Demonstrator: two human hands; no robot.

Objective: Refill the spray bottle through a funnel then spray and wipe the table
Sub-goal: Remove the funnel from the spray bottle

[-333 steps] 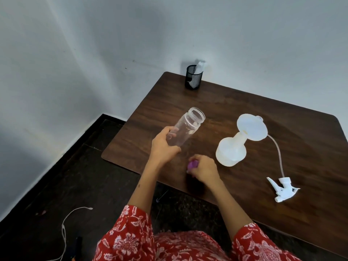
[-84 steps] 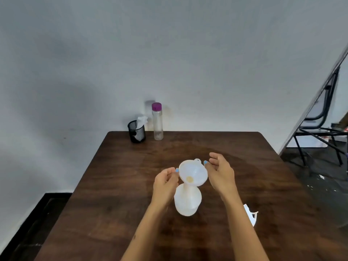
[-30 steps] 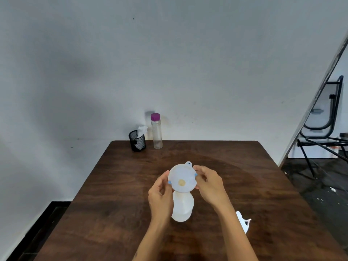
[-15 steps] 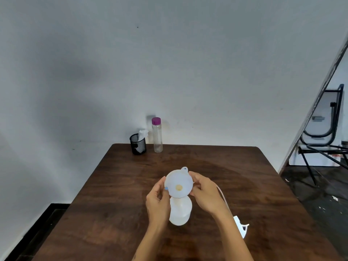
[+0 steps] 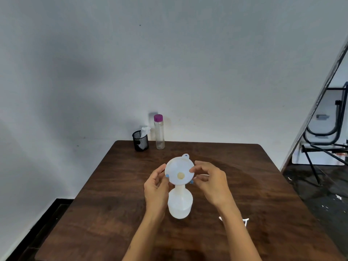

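Spray bottle [image 5: 180, 204], white and translucent, stands upright on the dark wood table [image 5: 263, 185], near the middle and toward the near side. Its neck is uncapped. White funnel [image 5: 179, 171] sits with its stem in the bottle neck, bowl tilted toward the camera so the inside and the small yellowish opening at the centre are visible. A small tab with a hole projects from the far rim of the funnel.

Left hand [image 5: 155, 187]: fingers curled, thumb and fingertips at the left edge of the funnel rim, pinching it. Right hand [image 5: 211, 180]: fingers curled, tips at the right edge of the rim, holding it from the other side. Blue nail polish shows on fingertips of both hands at the lower rim. Both forearms come in from the bottom edge of the view.

Spray trigger head [image 5: 244, 222], white, lies on the table to the right of the bottle, mostly hidden behind the right forearm; detail cannot be made out.

Far edge of the table, against the grey wall: clear bottle with purple cap [image 5: 159, 131], upright, level of contents not clear. Just left of it, black mesh cup [image 5: 140, 141] with white tissue or cloth sticking out of the top. The two are close but apart.

Right of the table: black metal chair frame [image 5: 323, 129] on a dark floor.
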